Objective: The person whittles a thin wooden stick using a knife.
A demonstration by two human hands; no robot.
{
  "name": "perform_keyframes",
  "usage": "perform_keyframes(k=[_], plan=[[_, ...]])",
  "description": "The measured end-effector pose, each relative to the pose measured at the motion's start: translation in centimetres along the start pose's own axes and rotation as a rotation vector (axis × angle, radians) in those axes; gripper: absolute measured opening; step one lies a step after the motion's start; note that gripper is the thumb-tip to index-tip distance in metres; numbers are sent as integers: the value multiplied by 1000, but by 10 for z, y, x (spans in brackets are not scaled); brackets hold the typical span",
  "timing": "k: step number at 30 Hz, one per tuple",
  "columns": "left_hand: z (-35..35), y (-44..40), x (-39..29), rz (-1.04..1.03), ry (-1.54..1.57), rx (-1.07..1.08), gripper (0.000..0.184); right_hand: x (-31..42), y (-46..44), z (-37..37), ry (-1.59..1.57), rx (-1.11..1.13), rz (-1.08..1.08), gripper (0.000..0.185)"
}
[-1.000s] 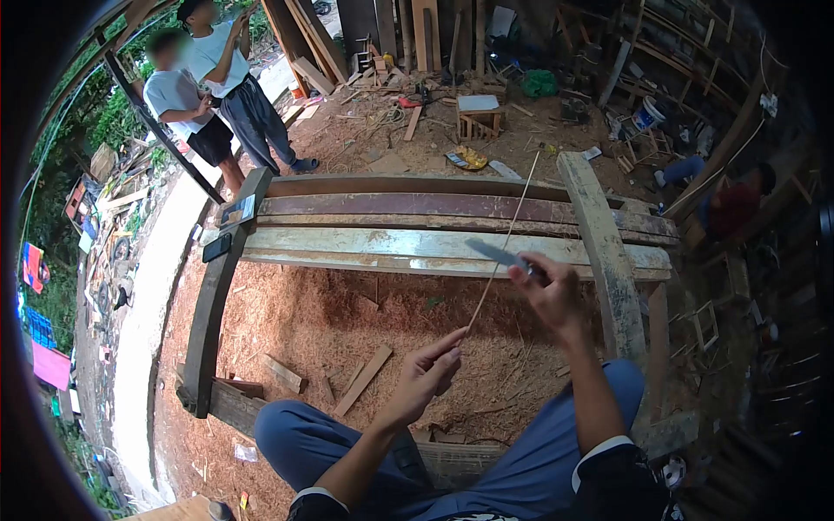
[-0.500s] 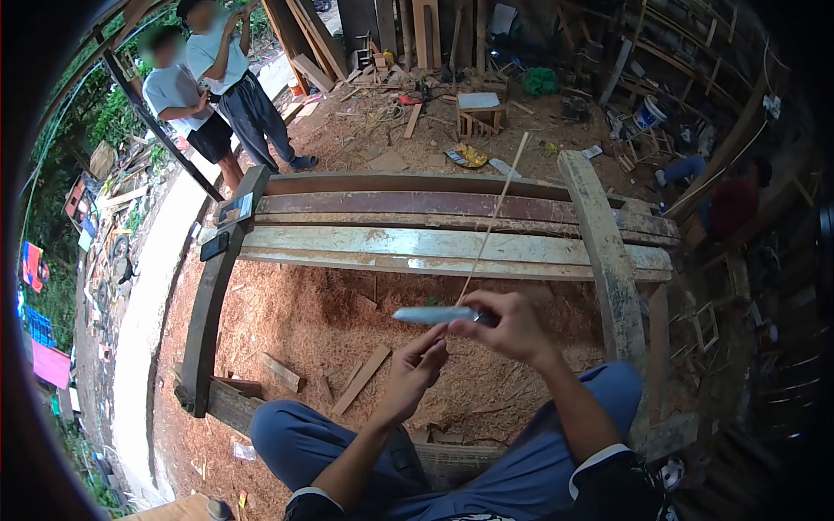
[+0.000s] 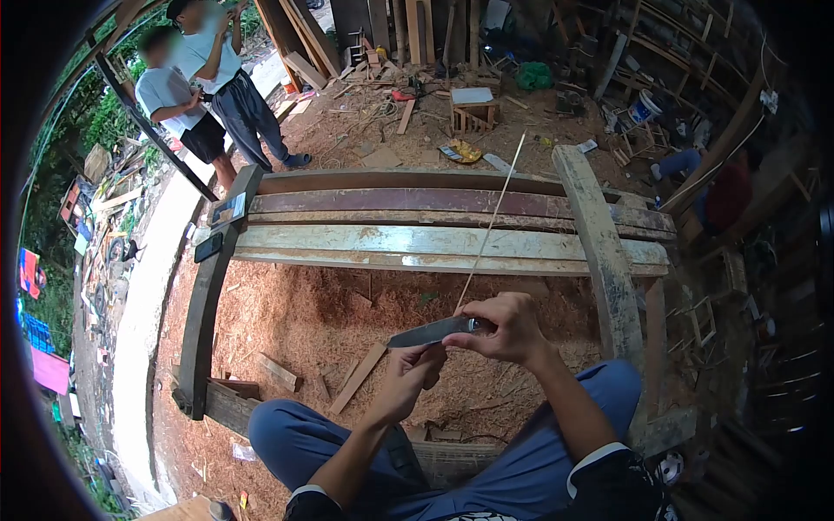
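My right hand is closed around the handle of a knife, whose broad grey blade points left. A long, thin wooden strip slants up and away from my hands, over the bench. Its near end runs down behind the knife, where my left hand pinches it just below the blade. The blade lies across the strip's near end and hides the exact contact. Both hands are above my lap, between my bent knees.
Ahead stands a wooden bench frame with long planks and a thick right-hand beam. A phone rests on the left beam. Shavings and offcuts cover the ground. Two people stand far left; another person sits at right.
The knife blade has turned from a pale, near-level face to a darker one, its tip tilted slightly down. My left fingers are now partly under the blade. The view has shifted slightly.
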State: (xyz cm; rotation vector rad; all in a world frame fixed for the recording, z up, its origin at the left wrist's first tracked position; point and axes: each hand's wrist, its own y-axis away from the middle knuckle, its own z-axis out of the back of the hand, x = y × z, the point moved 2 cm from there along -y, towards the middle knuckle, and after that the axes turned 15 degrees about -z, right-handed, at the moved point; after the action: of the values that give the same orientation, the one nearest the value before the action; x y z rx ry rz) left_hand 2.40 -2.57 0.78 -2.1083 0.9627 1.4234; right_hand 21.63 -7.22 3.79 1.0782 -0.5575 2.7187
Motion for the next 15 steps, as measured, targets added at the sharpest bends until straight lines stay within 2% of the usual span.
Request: perform_keyframes(k=[4,7,8,11,15], plan=[[-2,-1,-5,15,94,-17,27,-13,0,4,57,-68,47,48],[-9,5,-15,61,89,17,40,-41,-9,36,49,-179,-342,50],[-10,8,-17,83,66,44,43,-44,-7,41,80,-214,-347,51],[-2,7,-6,73,8,11,44,-51,-7,38,84,-262,-379,60],[0,9,-10,112,-20,-28,41,-38,-8,30,-36,-152,-437,47]])
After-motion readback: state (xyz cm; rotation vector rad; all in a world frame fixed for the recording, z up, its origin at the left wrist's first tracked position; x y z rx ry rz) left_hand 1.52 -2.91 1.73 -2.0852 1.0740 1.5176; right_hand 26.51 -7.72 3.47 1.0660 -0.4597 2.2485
